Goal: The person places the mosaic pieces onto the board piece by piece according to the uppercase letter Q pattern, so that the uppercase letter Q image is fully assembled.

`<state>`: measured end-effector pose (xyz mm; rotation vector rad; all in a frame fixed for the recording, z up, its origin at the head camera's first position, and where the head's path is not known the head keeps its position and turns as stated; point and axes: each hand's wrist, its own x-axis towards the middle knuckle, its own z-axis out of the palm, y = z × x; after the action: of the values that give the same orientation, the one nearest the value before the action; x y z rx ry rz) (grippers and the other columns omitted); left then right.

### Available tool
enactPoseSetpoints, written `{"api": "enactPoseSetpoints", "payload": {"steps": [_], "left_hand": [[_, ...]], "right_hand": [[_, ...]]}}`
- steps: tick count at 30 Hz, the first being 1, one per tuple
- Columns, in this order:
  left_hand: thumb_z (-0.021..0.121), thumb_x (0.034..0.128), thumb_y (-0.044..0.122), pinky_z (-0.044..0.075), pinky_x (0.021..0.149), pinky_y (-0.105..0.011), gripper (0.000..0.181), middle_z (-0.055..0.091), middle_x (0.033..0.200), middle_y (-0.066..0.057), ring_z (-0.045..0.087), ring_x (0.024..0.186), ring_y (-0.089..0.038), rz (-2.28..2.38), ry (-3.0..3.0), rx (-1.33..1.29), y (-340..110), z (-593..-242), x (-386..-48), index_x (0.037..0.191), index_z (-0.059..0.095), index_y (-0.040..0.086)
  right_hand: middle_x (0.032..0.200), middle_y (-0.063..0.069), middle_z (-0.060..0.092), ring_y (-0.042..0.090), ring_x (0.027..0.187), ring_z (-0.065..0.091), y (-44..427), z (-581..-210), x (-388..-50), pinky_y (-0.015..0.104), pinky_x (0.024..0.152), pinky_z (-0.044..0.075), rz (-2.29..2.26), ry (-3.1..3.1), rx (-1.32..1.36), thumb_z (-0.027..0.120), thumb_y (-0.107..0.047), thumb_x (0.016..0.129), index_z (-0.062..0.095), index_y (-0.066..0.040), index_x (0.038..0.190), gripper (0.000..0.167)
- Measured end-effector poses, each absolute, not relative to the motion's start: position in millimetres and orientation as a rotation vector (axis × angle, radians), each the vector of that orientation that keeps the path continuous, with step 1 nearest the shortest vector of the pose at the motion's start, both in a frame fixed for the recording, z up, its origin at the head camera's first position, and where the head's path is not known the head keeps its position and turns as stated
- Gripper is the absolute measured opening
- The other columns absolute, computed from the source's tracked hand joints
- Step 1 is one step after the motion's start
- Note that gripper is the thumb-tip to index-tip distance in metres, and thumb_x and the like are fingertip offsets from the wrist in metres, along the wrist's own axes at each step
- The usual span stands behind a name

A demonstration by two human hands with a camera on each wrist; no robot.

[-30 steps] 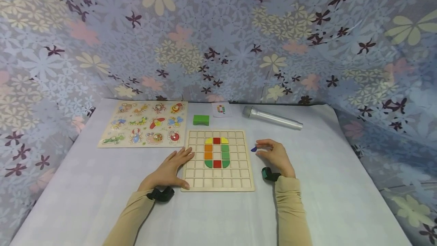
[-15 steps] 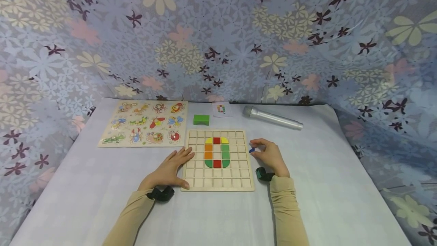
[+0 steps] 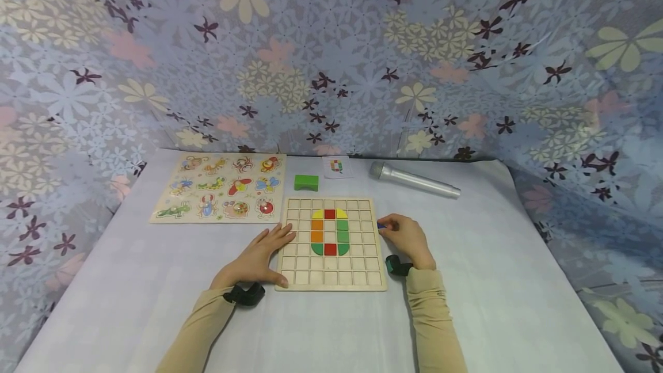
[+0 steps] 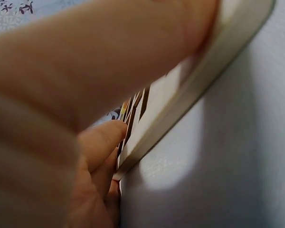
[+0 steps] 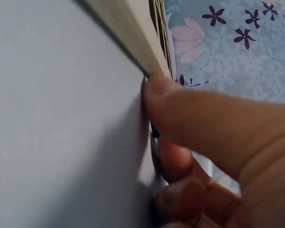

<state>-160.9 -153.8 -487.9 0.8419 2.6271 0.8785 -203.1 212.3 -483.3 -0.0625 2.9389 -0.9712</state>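
Note:
A wooden grid board (image 3: 305,277) lies flat, holding a ring of red, yellow, orange and green tiles (image 3: 330,249). My left hand (image 3: 254,261) rests on the board's left edge with fingers spread and the thumb at the lower corner. Beside the right edge, my right hand (image 3: 409,239) pinches a small blue piece (image 3: 382,226) between thumb and fingers. In the right wrist view the thumb (image 5: 180,109) touches or nearly touches the board's edge (image 5: 133,33), and the blue piece is mostly hidden there. Its exact shape cannot be made out.
A picture puzzle board with insects (image 3: 220,189) lies at the back left. Behind the grid board are a green block (image 3: 307,183) and a small pattern card (image 3: 337,167). A silver microphone (image 3: 416,180) lies at the back right. Floral cloth (image 3: 331,73) rises behind the table.
My right hand has moved left with the blue piece, up to the grid board's right edge, and its fingers have drawn closer together. My left hand stays in place.

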Motion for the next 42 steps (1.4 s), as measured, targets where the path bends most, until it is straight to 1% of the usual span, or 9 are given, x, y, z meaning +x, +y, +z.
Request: {"api": "enactPoseSetpoints", "payload": {"steps": [3,6,11,15,18,22,29,38,42], "left_hand": [[0.087,0.0625,0.043,0.009,0.12,-0.059,0.108,0.023,0.161,-0.016,0.015,0.149,-0.04,0.874,2.63,0.846,-155,-488,-161,0.149,0.035,0.004],[0.087,0.0625,0.043,0.01,0.12,-0.059,0.108,0.023,0.161,-0.016,0.015,0.149,-0.04,0.873,2.63,0.848,-155,-488,-161,0.149,0.035,0.004],[0.087,0.0628,0.043,0.01,0.12,-0.059,0.108,0.023,0.161,-0.016,0.014,0.149,-0.04,0.87,2.63,0.857,-155,-489,-162,0.149,0.035,0.003],[0.087,0.063,0.042,0.01,0.12,-0.059,0.108,0.023,0.16,-0.017,0.014,0.149,-0.041,0.872,2.626,0.865,-154,-488,-162,0.149,0.035,0.003],[0.087,0.0628,0.042,0.01,0.12,-0.06,0.108,0.023,0.16,-0.017,0.015,0.149,-0.041,0.874,2.622,0.866,-154,-486,-161,0.149,0.035,0.002],[0.087,0.0626,0.043,0.01,0.119,-0.06,0.108,0.023,0.16,-0.018,0.015,0.149,-0.042,0.874,2.621,0.87,-155,-486,-161,0.149,0.035,0.002],[0.087,0.0627,0.043,0.011,0.119,-0.06,0.107,0.024,0.16,-0.018,0.016,0.148,-0.042,0.866,2.634,0.888,-155,-490,-163,0.148,0.036,0.002],[0.087,0.0616,0.042,0.011,0.119,-0.06,0.108,0.024,0.159,-0.019,0.016,0.148,-0.042,0.878,2.626,0.894,-153,-487,-162,0.148,0.036,0.002],[0.087,0.0612,0.041,0.011,0.119,-0.06,0.109,0.024,0.159,-0.019,0.016,0.148,-0.042,0.876,2.634,0.892,-155,-486,-162,0.148,0.036,0.001]], "right_hand": [[0.099,0.012,0.067,0.025,0.088,0.062,210,-483,-202,0.04,0.078,0.05,-0.98,2.945,-0.054,0.07,-0.018,0.086,0.073,-0.009,0.105,0.021],[0.112,0.018,0.066,0.032,0.099,0.063,209,-483,-202,0.048,0.086,0.05,-1.019,2.953,-0.04,0.069,-0.016,0.087,0.073,-0.007,0.102,0.018],[0.109,0.017,0.071,0.033,0.099,0.067,209,-484,-201,0.047,0.087,0.051,-1.124,2.925,0.013,0.067,-0.014,0.089,0.07,-0.005,0.105,0.018],[0.12,0.02,0.067,0.038,0.112,0.062,214,-482,-200,0.052,0.096,0.048,-1.14,2.873,-0.016,0.059,-0.012,0.094,0.068,-0.003,0.116,0.026],[0.111,0.02,0.067,0.029,0.083,0.066,221,-481,-199,0.038,0.079,0.055,-1.285,2.739,0.032,0.053,-0.013,0.098,0.064,-0.003,0.123,0.03],[0.095,0.004,0.065,0.006,0.058,0.05,228,-478,-197,0.02,0.057,0.047,-1.59,2.475,0.173,0.054,-0.017,0.099,0.061,0.001,0.126,0.033],[0.09,0.0,0.071,0.005,0.066,0.06,215,-471,-187,0.019,0.064,0.053,-1.676,2.277,0.053,0.062,-0.013,0.094,0.059,0.01,0.123,0.037],[0.08,0.006,0.074,0.008,0.069,0.063,162,-467,-170,0.019,0.06,0.045,-1.446,2.37,-0.205,0.073,-0.013,0.085,0.068,0.0,0.096,0.017],[0.078,0.007,0.074,0.009,0.067,0.061,148,-467,-168,0.019,0.056,0.043,-1.386,2.382,-0.264,0.075,-0.015,0.083,0.069,-0.003,0.091,0.015]]}}
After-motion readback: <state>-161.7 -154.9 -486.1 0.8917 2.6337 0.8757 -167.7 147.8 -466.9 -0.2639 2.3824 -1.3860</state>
